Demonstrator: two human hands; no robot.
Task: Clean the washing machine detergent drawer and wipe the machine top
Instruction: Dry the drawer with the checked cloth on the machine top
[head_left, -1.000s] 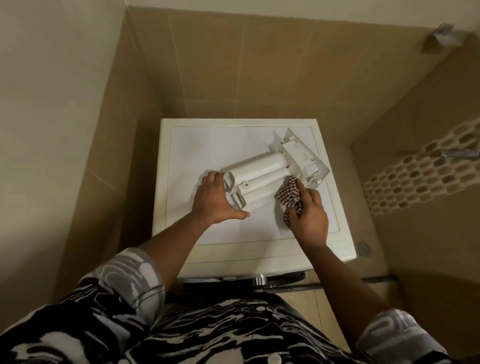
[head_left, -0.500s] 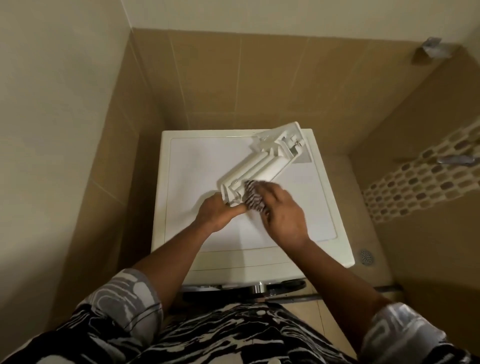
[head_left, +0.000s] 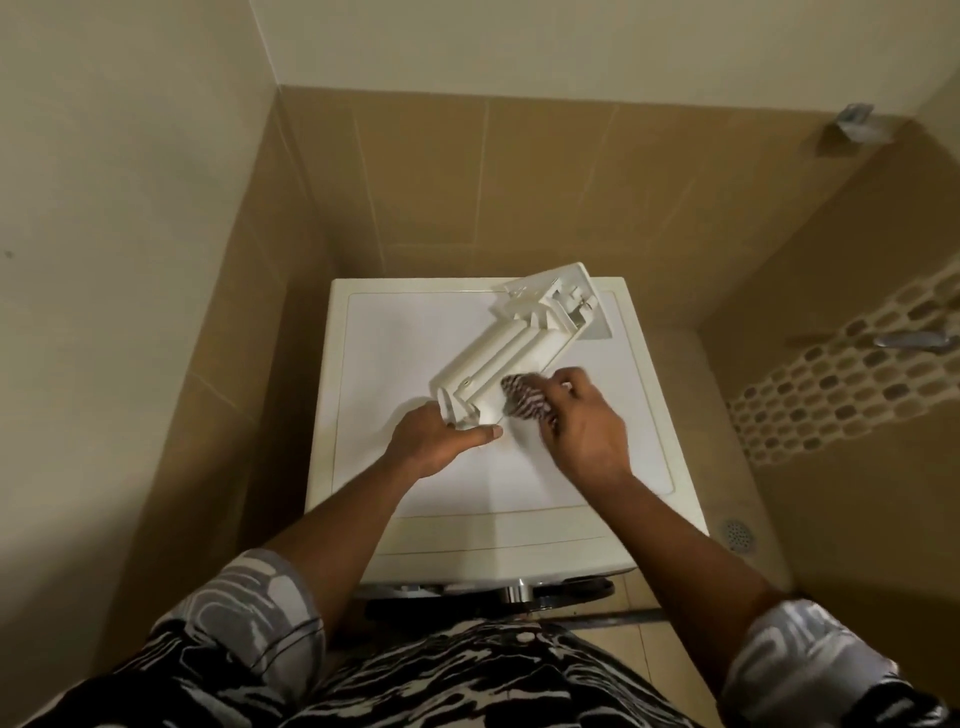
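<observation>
The white detergent drawer (head_left: 511, 349) is tilted up off the washing machine top (head_left: 395, 358), its underside showing and its front panel pointing toward the back right corner. My left hand (head_left: 436, 439) grips the drawer's near end, thumb stretched along its lower edge. My right hand (head_left: 582, 423) holds a checked cloth (head_left: 524, 397) bunched against the drawer's near right side. The hand and cloth are blurred with motion.
The machine stands in a corner of tan tiled walls, close on the left and behind. A floor drain (head_left: 738, 535) lies to the right. A mosaic tile band (head_left: 852, 384) and a chrome fitting (head_left: 911, 340) are on the right wall. The door's rim (head_left: 519, 592) shows below the front edge.
The drawer was lifted from lying flat and swung so its front panel points toward the back. My right hand slid the cloth from the panel end to the near end.
</observation>
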